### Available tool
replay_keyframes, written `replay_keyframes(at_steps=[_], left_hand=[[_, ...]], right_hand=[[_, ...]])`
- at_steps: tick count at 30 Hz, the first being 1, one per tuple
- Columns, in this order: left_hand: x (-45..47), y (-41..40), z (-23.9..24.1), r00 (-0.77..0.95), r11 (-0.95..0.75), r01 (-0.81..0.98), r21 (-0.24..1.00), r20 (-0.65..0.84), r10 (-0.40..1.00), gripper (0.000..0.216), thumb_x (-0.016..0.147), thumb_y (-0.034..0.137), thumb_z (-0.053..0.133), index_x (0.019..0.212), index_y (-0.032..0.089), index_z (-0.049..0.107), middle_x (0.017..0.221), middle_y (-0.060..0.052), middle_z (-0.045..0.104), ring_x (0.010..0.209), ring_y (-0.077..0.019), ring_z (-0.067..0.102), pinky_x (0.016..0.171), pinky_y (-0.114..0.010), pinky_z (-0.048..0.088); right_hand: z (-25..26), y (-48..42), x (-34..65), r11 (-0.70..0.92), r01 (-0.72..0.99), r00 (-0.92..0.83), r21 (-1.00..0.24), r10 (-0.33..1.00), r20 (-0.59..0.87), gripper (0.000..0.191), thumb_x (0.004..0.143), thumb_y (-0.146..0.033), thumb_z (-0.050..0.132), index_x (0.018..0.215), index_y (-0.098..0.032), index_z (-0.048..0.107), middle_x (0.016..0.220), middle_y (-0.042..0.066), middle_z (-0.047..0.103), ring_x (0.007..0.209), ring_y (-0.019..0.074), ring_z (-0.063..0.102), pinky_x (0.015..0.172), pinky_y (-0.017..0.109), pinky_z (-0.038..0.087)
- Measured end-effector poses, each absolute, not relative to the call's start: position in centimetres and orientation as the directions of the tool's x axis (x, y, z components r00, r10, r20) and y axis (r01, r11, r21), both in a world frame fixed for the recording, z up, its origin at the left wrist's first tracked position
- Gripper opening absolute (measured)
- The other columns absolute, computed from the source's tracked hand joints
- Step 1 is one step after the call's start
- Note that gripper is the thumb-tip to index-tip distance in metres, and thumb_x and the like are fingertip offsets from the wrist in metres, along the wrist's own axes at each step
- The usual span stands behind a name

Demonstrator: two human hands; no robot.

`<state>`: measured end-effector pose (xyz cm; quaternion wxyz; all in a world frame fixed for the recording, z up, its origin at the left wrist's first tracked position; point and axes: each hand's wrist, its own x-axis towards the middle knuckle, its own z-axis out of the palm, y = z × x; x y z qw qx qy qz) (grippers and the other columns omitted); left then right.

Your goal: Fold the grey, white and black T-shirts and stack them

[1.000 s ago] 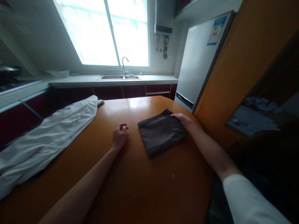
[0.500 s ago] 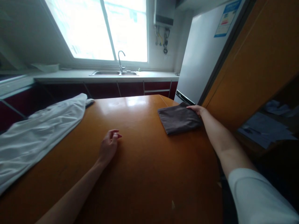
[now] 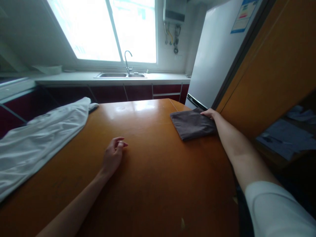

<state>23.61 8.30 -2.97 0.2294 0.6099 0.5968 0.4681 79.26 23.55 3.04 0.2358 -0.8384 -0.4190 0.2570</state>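
A folded dark grey-brown piece of fabric lies on the right side of the wooden table. My right hand is at its far right corner, the fingers closed on the cloth edge; part of the grip is hidden. What kind of garment or cloth it is, I cannot tell. Over the middle-left of the table is my left hand, fingers loosely curled and apart, holding nothing. A white garment is spread along the table's left edge, out of reach of both hands' fingers, with a dark bit under its far end.
Beyond the table runs a white counter with a steel sink and a tap. A fridge and a wooden cabinet stand close on the right. Papers lie on a shelf beside my right arm.
The view has shifted slightly, so the fabric and my right hand appear a little further right. My right hand stays on the fabric, and my left hand has barely moved.
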Motion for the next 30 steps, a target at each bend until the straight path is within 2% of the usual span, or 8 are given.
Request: replay_keyframes(at_steps=[3,7,11,15,18,23,26,30], left_hand=[[23.7,8.2,-2.9,-0.145,-0.181,0.505,0.844,0.290,0.946,0.037,0.088,0.048,0.046,0.111,0.021,0.058,0.091,-0.005,0.072,0.092,-0.0263,0.071,0.084,-0.041,0.056],[23.7,8.2,-2.9,-0.137,-0.179,0.495,0.850,0.279,0.950,0.040,0.087,0.050,0.046,0.111,0.020,0.057,0.090,-0.006,0.071,0.092,-0.0265,0.071,0.084,-0.041,0.055],[23.7,8.3,-3.2,-0.126,-0.198,0.487,0.851,0.293,0.948,0.044,0.087,0.053,0.047,0.112,0.019,0.057,0.090,-0.007,0.071,0.090,-0.0270,0.071,0.084,-0.042,0.054],[23.6,8.3,-3.6,-0.129,-0.202,0.478,0.855,0.296,0.947,0.045,0.088,0.053,0.047,0.114,0.018,0.057,0.090,-0.007,0.071,0.090,-0.0266,0.071,0.083,-0.041,0.054],[23.6,8.4,-3.8,-0.123,-0.201,0.483,0.852,0.293,0.948,0.045,0.089,0.053,0.047,0.116,0.018,0.058,0.092,-0.007,0.072,0.090,-0.0259,0.071,0.084,-0.040,0.054],[23.6,8.5,-4.1,-0.122,-0.208,0.475,0.855,0.298,0.947,0.045,0.090,0.051,0.047,0.118,0.018,0.058,0.091,-0.007,0.072,0.089,-0.0252,0.070,0.084,-0.040,0.054],[23.6,8.5,-4.1,-0.117,-0.210,0.477,0.853,0.299,0.947,0.044,0.091,0.051,0.047,0.117,0.018,0.058,0.093,-0.007,0.072,0.090,-0.0254,0.070,0.086,-0.040,0.053],[23.7,8.4,-3.9,-0.118,-0.215,0.486,0.847,0.308,0.944,0.043,0.090,0.050,0.046,0.117,0.018,0.058,0.093,-0.008,0.073,0.091,-0.0259,0.070,0.086,-0.041,0.053]], right_hand=[[2.6,24.3,78.0,-0.443,0.725,0.519,-0.528,0.855,-0.004,0.048,0.083,-0.030,0.074,0.124,-0.007,0.064,0.129,0.025,0.064,0.130,0.0365,0.055,0.106,0.046,0.048],[1.1,24.9,75.8,-0.252,0.859,0.358,-0.446,0.918,0.170,0.052,0.094,-0.033,0.059,0.143,-0.018,0.054,0.159,0.015,0.039,0.150,0.0281,0.030,0.123,0.041,0.023],[-1.0,24.4,75.3,-0.273,0.898,0.329,-0.345,0.937,0.116,0.058,0.100,-0.047,0.046,0.151,-0.021,0.044,0.168,0.012,0.021,0.155,0.0298,0.016,0.124,0.053,0.013],[-2.0,24.0,76.1,-0.347,0.881,0.382,-0.323,0.923,0.052,0.061,0.100,-0.051,0.042,0.153,-0.022,0.041,0.167,0.016,0.022,0.153,0.0326,0.021,0.122,0.058,0.018],[-1.3,24.1,75.6,-0.366,0.881,0.405,-0.301,0.911,0.077,0.064,0.099,-0.051,0.044,0.156,-0.021,0.036,0.168,0.017,0.018,0.154,0.0349,0.016,0.120,0.063,0.014],[-0.2,23.1,70.4,-0.155,0.946,0.226,-0.284,0.944,0.239,0.065,0.101,-0.051,0.038,0.158,-0.019,0.034,0.169,0.015,0.016,0.156,0.0305,0.009,0.123,0.059,0.009],[-1.4,21.0,66.6,-0.009,0.941,0.070,-0.338,0.983,0.168,0.067,0.101,-0.059,0.032,0.158,-0.023,0.034,0.169,0.012,0.017,0.156,0.0295,0.012,0.123,0.059,0.011],[-3.2,18.9,64.2,0.020,0.951,0.001,-0.308,0.998,0.067,0.068,0.101,-0.061,0.034,0.159,-0.025,0.032,0.170,0.011,0.013,0.157,0.0284,0.007,0.123,0.060,0.005]])
